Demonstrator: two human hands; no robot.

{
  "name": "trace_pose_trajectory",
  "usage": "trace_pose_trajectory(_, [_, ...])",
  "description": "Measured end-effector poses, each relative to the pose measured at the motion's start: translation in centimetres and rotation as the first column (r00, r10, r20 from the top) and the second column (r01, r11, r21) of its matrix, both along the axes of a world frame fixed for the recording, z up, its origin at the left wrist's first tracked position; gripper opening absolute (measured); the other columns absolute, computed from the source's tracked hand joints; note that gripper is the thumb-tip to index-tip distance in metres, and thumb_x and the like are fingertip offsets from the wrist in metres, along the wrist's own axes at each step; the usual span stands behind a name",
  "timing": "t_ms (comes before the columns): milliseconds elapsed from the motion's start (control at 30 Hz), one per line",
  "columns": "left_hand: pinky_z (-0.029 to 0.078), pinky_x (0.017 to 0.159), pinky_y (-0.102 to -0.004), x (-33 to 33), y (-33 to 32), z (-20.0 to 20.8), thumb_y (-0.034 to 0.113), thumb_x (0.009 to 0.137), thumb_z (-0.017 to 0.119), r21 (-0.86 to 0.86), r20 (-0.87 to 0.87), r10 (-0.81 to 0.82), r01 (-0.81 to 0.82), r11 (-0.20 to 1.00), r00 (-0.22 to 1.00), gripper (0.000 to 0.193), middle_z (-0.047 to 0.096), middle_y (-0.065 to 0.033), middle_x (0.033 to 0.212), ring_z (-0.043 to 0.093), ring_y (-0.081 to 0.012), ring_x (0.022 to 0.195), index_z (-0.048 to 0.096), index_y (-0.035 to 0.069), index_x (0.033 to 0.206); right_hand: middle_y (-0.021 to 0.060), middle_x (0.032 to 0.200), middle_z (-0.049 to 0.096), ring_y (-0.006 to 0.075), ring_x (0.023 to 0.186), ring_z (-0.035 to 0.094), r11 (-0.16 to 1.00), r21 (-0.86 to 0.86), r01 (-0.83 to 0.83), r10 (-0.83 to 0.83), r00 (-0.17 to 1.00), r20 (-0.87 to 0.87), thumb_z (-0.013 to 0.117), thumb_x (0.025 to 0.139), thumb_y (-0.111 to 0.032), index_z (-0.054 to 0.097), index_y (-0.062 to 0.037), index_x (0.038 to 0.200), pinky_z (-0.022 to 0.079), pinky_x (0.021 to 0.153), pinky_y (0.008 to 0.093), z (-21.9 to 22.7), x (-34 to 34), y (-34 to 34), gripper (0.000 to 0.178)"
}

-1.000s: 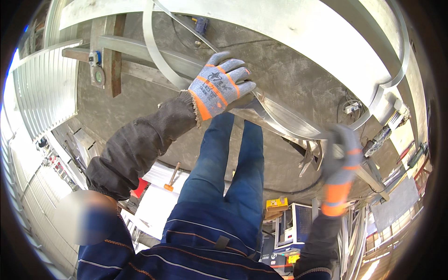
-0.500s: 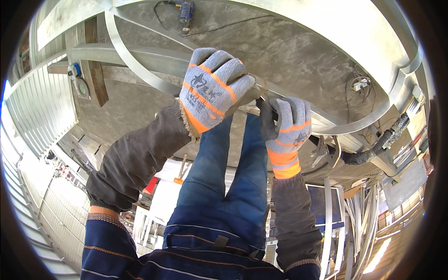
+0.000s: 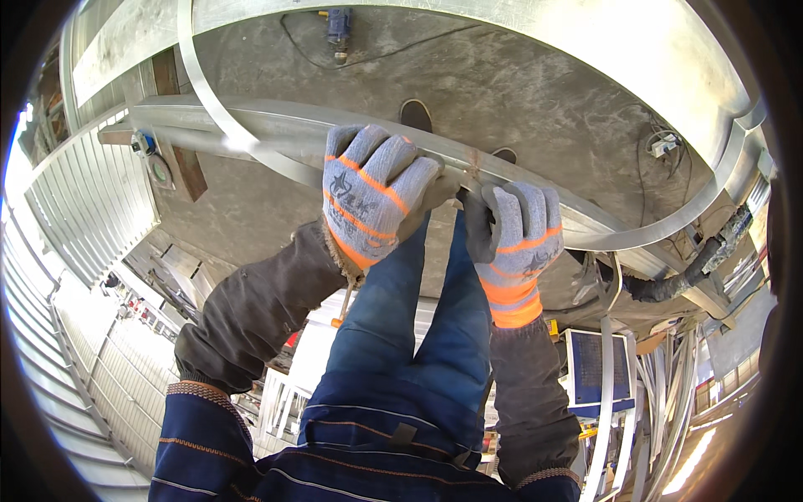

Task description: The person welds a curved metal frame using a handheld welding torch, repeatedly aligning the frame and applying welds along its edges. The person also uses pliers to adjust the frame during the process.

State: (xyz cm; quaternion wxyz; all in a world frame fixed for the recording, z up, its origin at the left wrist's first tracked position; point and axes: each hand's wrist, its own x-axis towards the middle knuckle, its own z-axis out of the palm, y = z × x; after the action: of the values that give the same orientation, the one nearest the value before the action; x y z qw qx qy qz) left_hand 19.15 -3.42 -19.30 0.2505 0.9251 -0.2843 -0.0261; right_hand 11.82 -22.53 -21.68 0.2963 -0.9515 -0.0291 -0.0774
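A thin, flat metal strip [image 3: 207,96] bends in a wide curve from the upper left towards my hands and runs on to the right. My left hand [image 3: 372,197], in a grey and orange glove with dark fingertips, is closed round its near part. Close beside it, my right hand [image 3: 523,233] wears a matching glove and pinches between thumb and curled fingers; the strip comes out on its far side. Gloves hide the stretch of strip they cover. Just beyond both hands lies a long metal beam [image 3: 284,123], crossing from left to right.
A broad, shiny curved metal sheet [image 3: 544,38] arches across the far side. On the concrete floor lies a blue power drill [image 3: 339,33] with its cord. A white socket block [image 3: 665,144] sits among cables at right. Wooden blocks [image 3: 186,171] stand under the beam's left end.
Both hands are slightly nearer to me, the left one also a little further left. More of the beam shows, and my shoes have come into sight beyond it. The view has shifted slightly.
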Motion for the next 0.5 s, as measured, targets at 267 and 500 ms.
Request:
trace_pose_trajectory(267, [0.044, 0.073, -0.0414, -1.2, -0.1, 0.0, 0.025, 0.067, 0.089, -0.019, -0.013, 0.090, -0.090, 0.996, 0.996, 0.030, 0.066, -0.0021, 0.089, 0.060, -0.0260, 0.082, 0.074, 0.013, 0.090, 0.0067, 0.093, 0.063, 0.0311, 0.077, 0.059, 1.000, 0.009, 0.012, -0.012, 1.000, 0.011, 0.086, 0.072, -0.020, 0.067, -0.0112, 0.090, 0.048, 0.061, 0.0422, -0.3, 0.0, 0.4, 0.028])
trace_pose_trajectory(500, [0.046, 0.080, -0.0450, -1.6, 0.4, -0.4, 0.027, 0.068, 0.085, 0.046, -0.015, 0.070, -0.069, 0.997, 0.997, 0.035, 0.065, -0.0029, 0.102, 0.059, -0.0274, 0.095, 0.077, 0.017, 0.100, 0.0080, 0.088, 0.064, 0.0314, 0.076, 0.062, 0.999, 0.029, 0.033, -0.032, 0.999, -0.028, 0.084, 0.070, -0.005, 0.067, -0.0109, 0.089, 0.050, 0.066, 0.0413, 0.4, 0.3, 0.3, 0.026])
